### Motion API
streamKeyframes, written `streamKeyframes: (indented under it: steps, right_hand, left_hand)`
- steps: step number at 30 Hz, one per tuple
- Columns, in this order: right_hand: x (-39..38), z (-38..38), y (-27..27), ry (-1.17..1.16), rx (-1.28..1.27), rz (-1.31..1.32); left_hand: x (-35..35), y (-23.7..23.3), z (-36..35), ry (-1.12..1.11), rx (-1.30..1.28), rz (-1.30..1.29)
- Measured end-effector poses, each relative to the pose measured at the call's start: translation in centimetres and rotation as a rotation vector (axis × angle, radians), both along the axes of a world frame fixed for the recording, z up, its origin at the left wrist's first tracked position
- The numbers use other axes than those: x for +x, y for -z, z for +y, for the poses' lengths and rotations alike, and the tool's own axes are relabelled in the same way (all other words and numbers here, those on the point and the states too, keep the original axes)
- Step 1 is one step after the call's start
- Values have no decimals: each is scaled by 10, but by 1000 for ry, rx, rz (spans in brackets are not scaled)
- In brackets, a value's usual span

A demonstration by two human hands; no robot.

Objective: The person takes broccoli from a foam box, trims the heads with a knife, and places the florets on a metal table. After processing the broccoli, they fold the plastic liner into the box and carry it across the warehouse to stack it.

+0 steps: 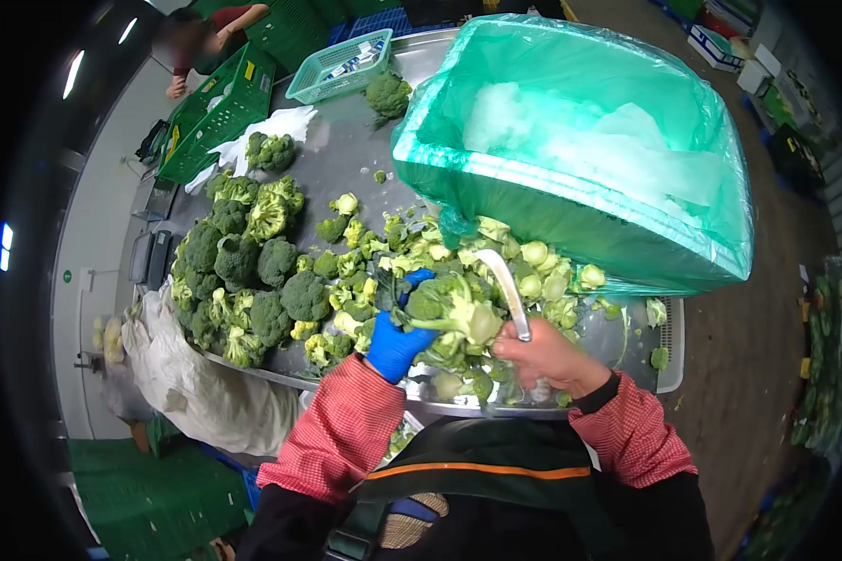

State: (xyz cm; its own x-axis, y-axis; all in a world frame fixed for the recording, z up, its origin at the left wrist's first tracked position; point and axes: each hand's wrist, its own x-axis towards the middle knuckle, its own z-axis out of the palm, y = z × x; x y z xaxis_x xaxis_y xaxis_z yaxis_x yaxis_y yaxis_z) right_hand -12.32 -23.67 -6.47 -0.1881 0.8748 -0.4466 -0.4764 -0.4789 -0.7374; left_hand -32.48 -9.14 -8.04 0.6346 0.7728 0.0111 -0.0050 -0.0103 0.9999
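My left hand [398, 341], in a blue glove, is closed around a broccoli head [454, 316] with its pale cut stem turned toward my right. My bare right hand [547, 357] grips a curved knife [505, 288], its blade pointing up and away from me beside the stem. Beneath and beyond both hands lie cut stem pieces [535, 254] and loose florets [351, 323] on the metal table. To the left, whole broccoli heads [239, 257] are heaped together. The handle of the knife is mostly hidden in my fist.
A large bin lined with green plastic [571, 201] stands at the back right. A light green basket [341, 67] and a dark green crate [220, 117] are at the far left, near another person [192, 47]. A white bag [206, 374] hangs by the table's left edge.
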Motion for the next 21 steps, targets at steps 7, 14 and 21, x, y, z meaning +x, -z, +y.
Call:
streamKeyframes:
  steps: [7, 14, 21]
  right_hand:
    - [11, -2, -33, 89, 380, -773]
    - [-34, 34, -27, 171, 938, -1729]
    - [-47, 28, -19, 390, 786, -1308]
  left_hand:
    - [-19, 19, 32, -168, 114, 198]
    - [6, 3, -1, 32, -104, 104]
    - [-7, -5, -14, 12, 190, 293]
